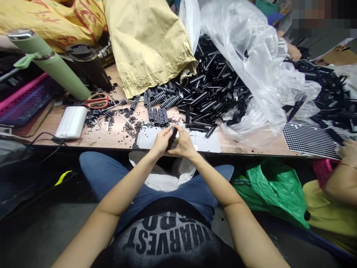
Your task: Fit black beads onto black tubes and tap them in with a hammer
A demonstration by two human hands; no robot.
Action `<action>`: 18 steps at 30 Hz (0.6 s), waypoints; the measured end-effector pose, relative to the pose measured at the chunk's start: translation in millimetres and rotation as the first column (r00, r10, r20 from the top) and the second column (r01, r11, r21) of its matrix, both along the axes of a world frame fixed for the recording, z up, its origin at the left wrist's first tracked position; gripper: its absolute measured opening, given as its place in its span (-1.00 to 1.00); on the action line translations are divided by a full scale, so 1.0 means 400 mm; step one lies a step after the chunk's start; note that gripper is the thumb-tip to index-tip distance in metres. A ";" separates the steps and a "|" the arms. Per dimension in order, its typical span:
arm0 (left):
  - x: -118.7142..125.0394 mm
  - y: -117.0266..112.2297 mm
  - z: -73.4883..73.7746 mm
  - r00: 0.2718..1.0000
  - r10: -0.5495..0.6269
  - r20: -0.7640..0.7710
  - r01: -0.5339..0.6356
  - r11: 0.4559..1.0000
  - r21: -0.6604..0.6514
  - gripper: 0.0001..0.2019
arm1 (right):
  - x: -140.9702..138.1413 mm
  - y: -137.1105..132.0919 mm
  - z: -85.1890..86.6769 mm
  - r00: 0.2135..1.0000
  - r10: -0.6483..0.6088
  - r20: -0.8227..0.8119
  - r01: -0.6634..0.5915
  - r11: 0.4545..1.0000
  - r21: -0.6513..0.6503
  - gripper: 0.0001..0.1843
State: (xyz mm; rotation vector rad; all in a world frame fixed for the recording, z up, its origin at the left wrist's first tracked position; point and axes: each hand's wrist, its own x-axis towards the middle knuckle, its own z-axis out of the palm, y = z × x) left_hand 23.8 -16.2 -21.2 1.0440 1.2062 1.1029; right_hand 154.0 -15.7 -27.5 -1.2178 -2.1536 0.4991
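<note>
Both my hands meet at the near edge of the wooden table [106, 138]. My left hand [161, 141] is closed round a short black plastic tube [171, 138]. My right hand [184, 143] pinches at the tube's top end with its fingertips. Under them lies a white sheet [150, 137]. Just beyond stand rows of black ribbed pieces [158, 108] and a large heap of black tubes [212, 93]. Small black rings [129, 128] are scattered to the left.
Red-handled scissors [96, 100], a white power bank [71, 122], a green flask [47, 61] and a black bottle [90, 65] sit at left. Yellow sacks [145, 41] and clear plastic bags [251, 56] lie behind. A co-worker's hand [348, 152] rests by a perforated tray [309, 138] at right.
</note>
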 end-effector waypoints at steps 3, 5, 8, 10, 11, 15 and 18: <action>-0.001 -0.009 -0.046 0.872 0.099 -0.479 0.092 0.929 0.359 -0.54 | -0.006 0.002 -0.019 0.991 -0.079 0.106 0.075 0.996 0.043 -0.11; -0.013 -0.009 -0.077 0.745 0.141 -0.652 0.226 0.867 0.445 -0.58 | 0.014 -0.020 -0.015 0.975 -0.120 0.186 0.109 0.992 0.063 -0.16; -0.048 -0.004 -0.110 0.653 0.157 -0.741 0.388 0.770 0.506 -0.62 | 0.086 -0.083 0.003 0.872 -0.336 0.357 0.318 0.942 0.108 -0.28; -0.072 -0.003 -0.121 0.619 0.169 -0.767 0.465 0.707 0.532 -0.63 | 0.139 -0.126 0.015 0.746 -0.425 0.513 0.432 0.895 0.112 -0.57; -0.081 -0.003 -0.123 0.596 0.175 -0.784 0.498 0.685 0.532 -0.63 | 0.160 -0.141 0.019 0.696 -0.428 0.577 0.458 0.883 0.103 -0.66; -0.093 -0.011 -0.115 0.464 0.226 -0.857 0.575 0.659 0.485 -0.62 | 0.193 -0.163 0.029 0.585 -0.475 0.657 0.574 0.815 0.078 -0.67; -0.089 -0.015 -0.106 0.414 0.262 -0.871 0.579 0.663 0.475 -0.62 | 0.192 -0.180 0.021 0.567 -0.498 0.656 0.578 0.808 0.114 -0.63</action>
